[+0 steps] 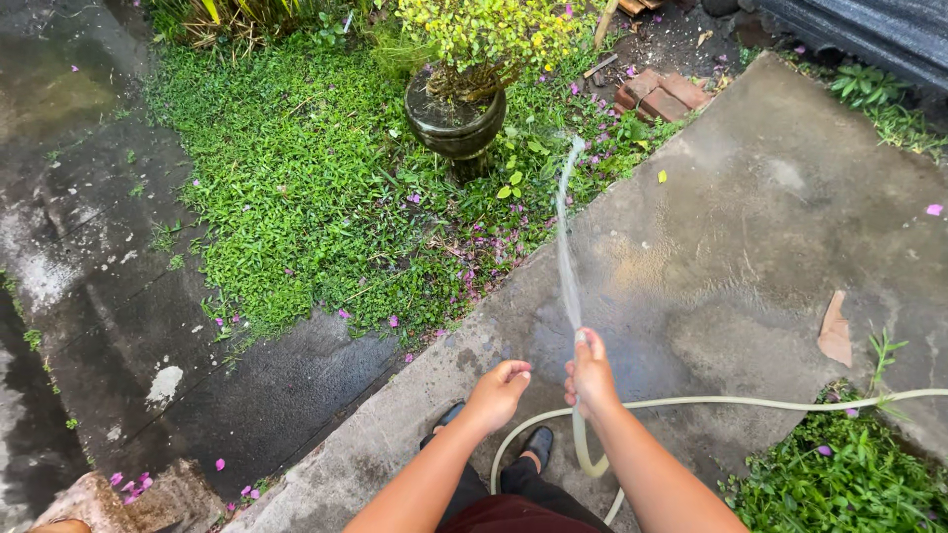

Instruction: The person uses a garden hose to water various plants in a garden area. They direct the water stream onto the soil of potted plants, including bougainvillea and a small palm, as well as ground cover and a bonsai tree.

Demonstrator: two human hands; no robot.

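My right hand [591, 375] is wrapped tight around the end of the pale hose [731, 402], which squirts water [566, 247] toward the potted plant [456, 118] in the grass [296, 188], while my left hand [499, 392] hangs loosely curled, holding nothing.

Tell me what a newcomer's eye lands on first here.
First, the thin water jet arcing from the pale hose, gripped in the right hand at bottom centre, toward the dark round planter with its yellow-green shrub at top centre. Next, the left hand, loosely curled and empty beside it. Then the grass patch dotted with purple petals, between wet concrete slabs.
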